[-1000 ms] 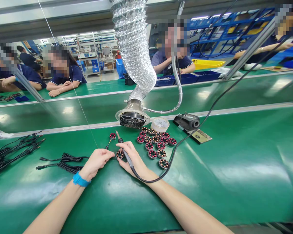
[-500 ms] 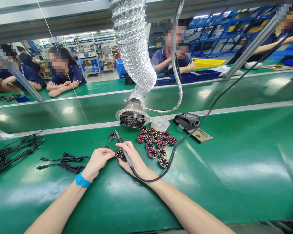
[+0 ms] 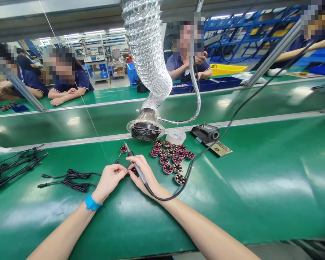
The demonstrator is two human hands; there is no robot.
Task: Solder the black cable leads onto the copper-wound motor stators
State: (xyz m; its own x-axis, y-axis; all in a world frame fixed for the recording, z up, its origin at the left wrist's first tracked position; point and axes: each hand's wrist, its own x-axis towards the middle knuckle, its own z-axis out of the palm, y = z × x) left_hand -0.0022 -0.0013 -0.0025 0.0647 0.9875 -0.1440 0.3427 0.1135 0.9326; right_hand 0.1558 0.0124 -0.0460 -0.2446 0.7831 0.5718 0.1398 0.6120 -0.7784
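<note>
The soldering iron lies across my right hand, its tip pointing up and away. Beneath that hand's fingers a small round coil part is mostly hidden. My left hand, with a blue band at the wrist, has its fingers pinched close to the right fingertips; what they pinch is too small to make out. Just beyond the hands lies another round coil part with a short wire end beside it. Several more coil parts are grouped to the right.
A fume extractor hangs above the green bench. Behind the parts are a tape roll and an iron stand. Black cables lie left. People sit across the bench.
My right fingers have closed in over the round coil part, which now shows less. Both hands' fingertips are nearer each other. The view has shifted slightly.
</note>
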